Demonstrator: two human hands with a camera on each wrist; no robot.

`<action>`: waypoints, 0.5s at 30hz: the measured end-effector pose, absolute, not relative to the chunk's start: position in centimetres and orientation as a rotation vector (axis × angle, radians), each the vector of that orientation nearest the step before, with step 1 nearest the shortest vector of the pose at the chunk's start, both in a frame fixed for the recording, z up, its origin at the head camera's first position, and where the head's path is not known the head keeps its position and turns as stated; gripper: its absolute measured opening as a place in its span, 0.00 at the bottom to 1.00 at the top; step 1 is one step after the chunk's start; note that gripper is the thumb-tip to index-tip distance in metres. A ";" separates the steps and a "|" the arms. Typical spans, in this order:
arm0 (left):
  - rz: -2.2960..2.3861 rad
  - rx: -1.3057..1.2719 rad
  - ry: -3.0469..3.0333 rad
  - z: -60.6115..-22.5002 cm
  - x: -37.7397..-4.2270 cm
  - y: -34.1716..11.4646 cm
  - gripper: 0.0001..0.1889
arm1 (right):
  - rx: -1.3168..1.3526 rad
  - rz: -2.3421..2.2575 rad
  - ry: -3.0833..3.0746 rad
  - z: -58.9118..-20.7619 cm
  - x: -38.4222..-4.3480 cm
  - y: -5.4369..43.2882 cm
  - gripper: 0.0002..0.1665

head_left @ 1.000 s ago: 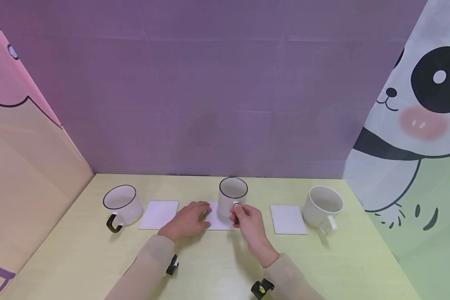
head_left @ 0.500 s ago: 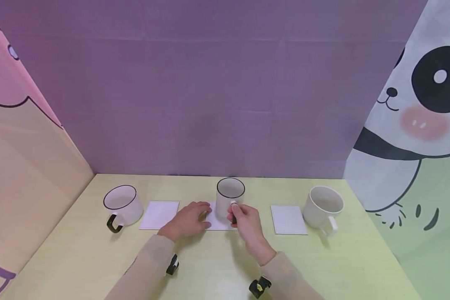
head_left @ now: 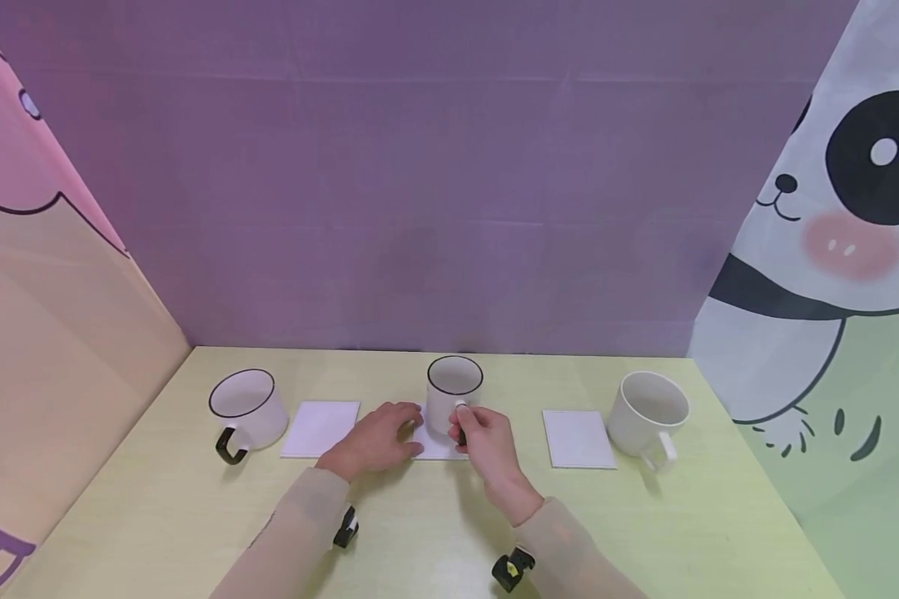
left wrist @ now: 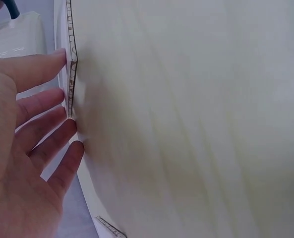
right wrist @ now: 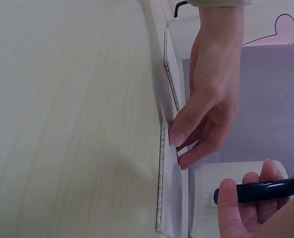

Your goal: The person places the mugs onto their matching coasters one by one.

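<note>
A white mug with a dark rim (head_left: 442, 408) overlaps the middle white square card (head_left: 438, 452) in the head view. My right hand (head_left: 490, 445) grips the mug's black handle (right wrist: 265, 191), the mug upright. In the right wrist view, its base is close over the card. My left hand (head_left: 378, 437) lies at the card's left side, thumb at the near edge. Loosely spread fingertips touch the card's edge in the left wrist view, where the same mug (left wrist: 18, 37) shows at top left.
A black-rimmed mug with a black handle (head_left: 262, 424) stands at left beside another white card (head_left: 320, 428). To the right lies a third card (head_left: 580, 439) next to an all-white mug (head_left: 640, 420). A purple cloth (head_left: 449, 208) hangs behind the table (head_left: 404, 532).
The right hand has carried the mug a little to the left and slightly toward me, farther over the middle card. My left hand has stayed in place.
</note>
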State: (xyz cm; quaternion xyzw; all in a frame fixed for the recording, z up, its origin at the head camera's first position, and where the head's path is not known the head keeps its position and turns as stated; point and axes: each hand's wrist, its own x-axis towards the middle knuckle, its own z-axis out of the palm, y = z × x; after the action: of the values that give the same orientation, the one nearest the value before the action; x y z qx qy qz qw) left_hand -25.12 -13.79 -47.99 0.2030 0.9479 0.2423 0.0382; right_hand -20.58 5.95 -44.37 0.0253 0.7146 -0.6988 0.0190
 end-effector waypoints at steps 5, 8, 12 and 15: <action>0.779 0.611 2.901 -47.7 -25.1 -13.8 0.19 | 0.073 -2.155 2.228 -44.5 -20.8 5.7 0.18; 0.794 0.601 2.893 -47.7 -25.2 -13.8 0.20 | 0.076 -2.149 2.232 -44.8 -21.0 5.6 0.18; 0.808 0.578 2.884 -47.8 -25.1 -13.7 0.20 | 0.078 -2.144 2.228 -45.1 -21.2 5.5 0.18; 0.812 0.573 2.882 -47.7 -25.1 -13.7 0.20 | 0.082 -2.142 2.227 -45.1 -21.2 5.4 0.18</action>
State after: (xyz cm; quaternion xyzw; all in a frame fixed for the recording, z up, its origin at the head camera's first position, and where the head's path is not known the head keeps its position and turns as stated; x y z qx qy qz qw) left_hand -25.12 -13.75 -47.72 0.1878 0.9444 0.2659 0.0465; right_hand -21.23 5.35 -45.14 0.0266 0.7203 -0.6927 0.0254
